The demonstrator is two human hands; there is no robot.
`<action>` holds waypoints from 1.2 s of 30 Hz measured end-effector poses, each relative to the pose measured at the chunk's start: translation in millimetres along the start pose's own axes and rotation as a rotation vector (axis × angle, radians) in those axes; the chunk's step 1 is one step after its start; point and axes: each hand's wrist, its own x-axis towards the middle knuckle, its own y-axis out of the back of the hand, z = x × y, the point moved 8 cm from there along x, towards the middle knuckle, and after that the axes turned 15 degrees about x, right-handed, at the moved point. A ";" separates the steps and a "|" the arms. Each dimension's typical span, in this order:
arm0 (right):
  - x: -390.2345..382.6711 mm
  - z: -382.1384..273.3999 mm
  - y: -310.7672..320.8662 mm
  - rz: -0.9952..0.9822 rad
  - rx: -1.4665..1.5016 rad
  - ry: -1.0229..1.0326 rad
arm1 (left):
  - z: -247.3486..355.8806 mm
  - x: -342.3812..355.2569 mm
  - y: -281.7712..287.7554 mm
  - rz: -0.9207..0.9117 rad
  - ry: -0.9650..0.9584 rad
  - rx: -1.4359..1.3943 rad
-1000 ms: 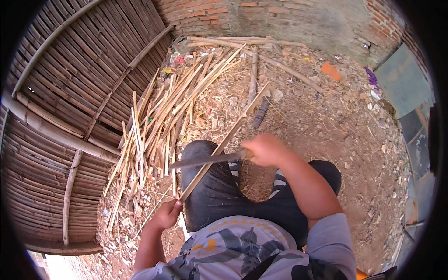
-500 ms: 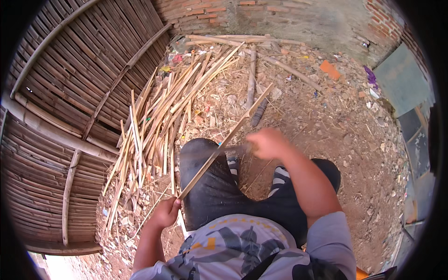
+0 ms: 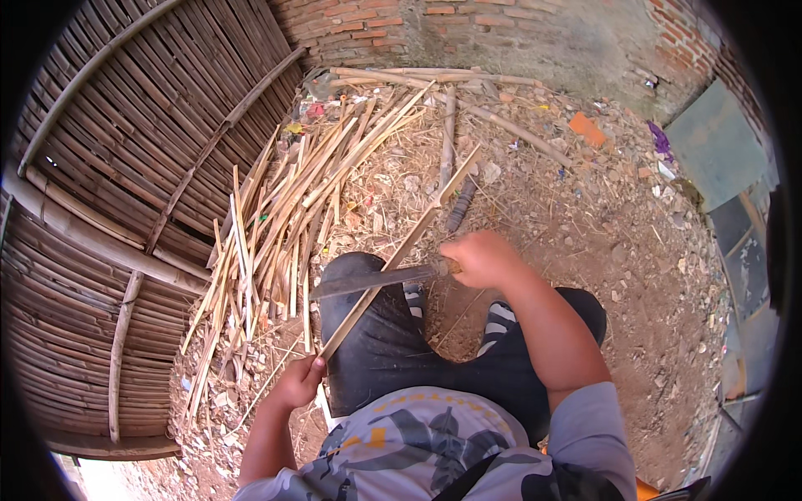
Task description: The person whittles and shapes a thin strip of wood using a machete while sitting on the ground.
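Note:
My left hand [image 3: 302,380] is closed around the lower end of a long, flat bamboo strip [image 3: 409,235], which slants up and to the right over my left thigh. My right hand [image 3: 478,260] grips the wooden handle of a long dark blade [image 3: 361,282]. The blade lies crosswise at the middle of the strip, above my left knee, pointing left. I am low over the ground, with my striped footwear [image 3: 499,321] between my knees. Beyond the strip's tip side lies a dark ridged cylindrical object [image 3: 461,206] on the dirt.
A loose pile of split bamboo strips [image 3: 309,192] lies at my left beside a bamboo slat panel [image 3: 100,209]. Bamboo poles [image 3: 526,134] and scattered scraps lie ahead, before a brick wall [image 3: 518,37]. Grey sheets [image 3: 714,142] lean along the right, near an orange scrap [image 3: 587,128].
My right hand and the blade have shifted slightly right; the blade was motion-blurred half a second ago. The strip's upper end has moved a little. My left hand holds the same place.

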 end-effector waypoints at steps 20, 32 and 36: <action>-9.9 54.8 28.4 0.308 0.166 -0.268 | 0.9 -2.3 1.7 -0.029 0.012 -0.027; -12.5 38.8 23.8 0.157 0.435 -0.215 | -14.0 0.3 -9.6 -0.052 0.030 -0.127; -13.7 34.9 31.0 0.222 0.260 -0.115 | -12.9 1.0 -11.7 -0.116 0.092 -0.182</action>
